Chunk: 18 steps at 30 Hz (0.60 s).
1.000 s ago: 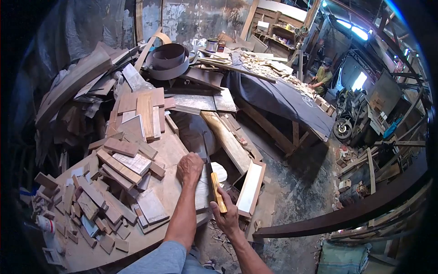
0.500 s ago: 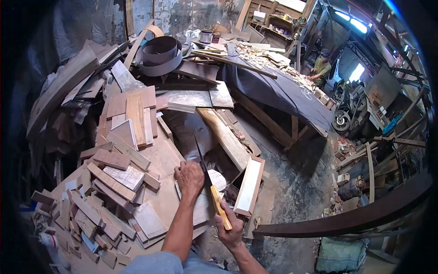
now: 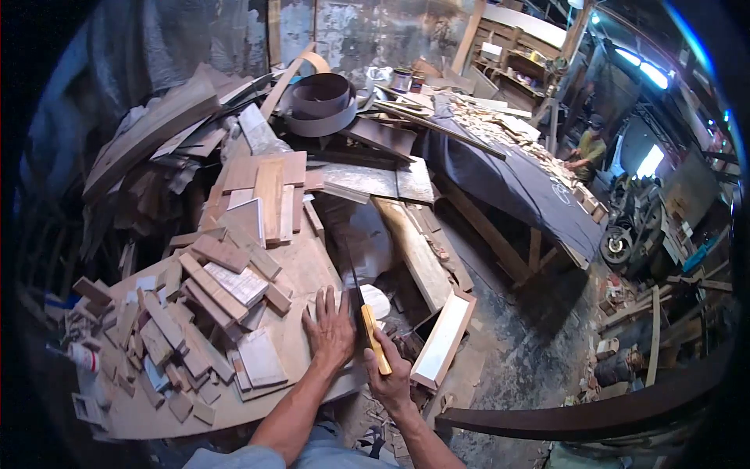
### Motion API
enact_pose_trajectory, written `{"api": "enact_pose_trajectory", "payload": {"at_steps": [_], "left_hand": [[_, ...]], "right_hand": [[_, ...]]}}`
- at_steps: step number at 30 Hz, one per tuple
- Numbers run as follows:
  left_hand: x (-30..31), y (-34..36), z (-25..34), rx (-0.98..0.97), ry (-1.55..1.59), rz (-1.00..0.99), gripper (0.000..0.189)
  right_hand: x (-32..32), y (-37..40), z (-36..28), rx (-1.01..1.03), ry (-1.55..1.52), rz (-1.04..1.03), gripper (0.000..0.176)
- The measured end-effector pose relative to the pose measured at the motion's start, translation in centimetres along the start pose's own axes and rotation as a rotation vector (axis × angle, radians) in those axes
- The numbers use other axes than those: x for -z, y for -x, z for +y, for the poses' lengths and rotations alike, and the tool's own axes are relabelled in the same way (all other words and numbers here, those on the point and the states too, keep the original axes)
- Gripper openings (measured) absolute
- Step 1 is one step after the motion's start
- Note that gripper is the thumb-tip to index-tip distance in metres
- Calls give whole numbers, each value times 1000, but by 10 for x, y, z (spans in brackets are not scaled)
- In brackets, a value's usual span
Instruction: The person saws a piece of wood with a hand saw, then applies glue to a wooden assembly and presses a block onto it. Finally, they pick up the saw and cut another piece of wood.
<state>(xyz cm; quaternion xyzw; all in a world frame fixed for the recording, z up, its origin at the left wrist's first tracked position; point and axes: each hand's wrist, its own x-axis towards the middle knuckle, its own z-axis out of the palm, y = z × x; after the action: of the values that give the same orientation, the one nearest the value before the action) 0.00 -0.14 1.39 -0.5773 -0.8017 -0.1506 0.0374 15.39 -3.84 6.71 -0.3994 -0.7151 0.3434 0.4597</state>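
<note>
My left hand (image 3: 330, 332) lies flat with fingers spread on the plywood board (image 3: 308, 270), near its right edge. Wrapped around the yellow handle of a handsaw (image 3: 370, 322), my right hand (image 3: 388, 369) is just to the right of the left one. The saw's thin dark blade points up and away from me, along the board's edge. A pale round-edged piece (image 3: 376, 301) shows beside the blade, partly hidden by it. Many small wood offcuts (image 3: 168, 332) are heaped on the board left of my hands.
A wood-framed panel with a white face (image 3: 442, 340) leans right of my right hand. A long dark curved beam (image 3: 562, 422) crosses the lower right. Coiled dark strips (image 3: 322, 109) lie at the back. Another person (image 3: 590, 148) stands by the cloth-covered table (image 3: 508, 176).
My left hand has gone from curled fingers to lying flat and spread. My right hand still grips the saw. The whole view has shifted, with the surroundings moving right and down.
</note>
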Motion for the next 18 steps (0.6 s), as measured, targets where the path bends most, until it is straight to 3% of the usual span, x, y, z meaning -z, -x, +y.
{"api": "enact_pose_trajectory", "payload": {"at_steps": [4, 6, 8, 11, 14, 18], "left_hand": [[-10, -2, -3, 23, 41, 17, 64], [-14, -2, -1, 36, 2, 50, 61], [-12, -2, -1, 54, 38, 47, 60], [-4, -3, 5, 61, 72, 22, 58], [-5, -2, 3, 45, 108, 46, 56], [-12, -1, -2, 17, 114, 38, 59]], "right_hand": [[-2, -3, -1, 106, 14, 7, 44], [2, -8, -13, 24, -26, -1, 44], [17, 5, -37, -49, -8, -46, 44], [57, 36, -72, 58, 89, -12, 42], [83, 53, -102, -132, 97, -74, 43], [47, 14, -78, 76, 168, 19, 36]]}}
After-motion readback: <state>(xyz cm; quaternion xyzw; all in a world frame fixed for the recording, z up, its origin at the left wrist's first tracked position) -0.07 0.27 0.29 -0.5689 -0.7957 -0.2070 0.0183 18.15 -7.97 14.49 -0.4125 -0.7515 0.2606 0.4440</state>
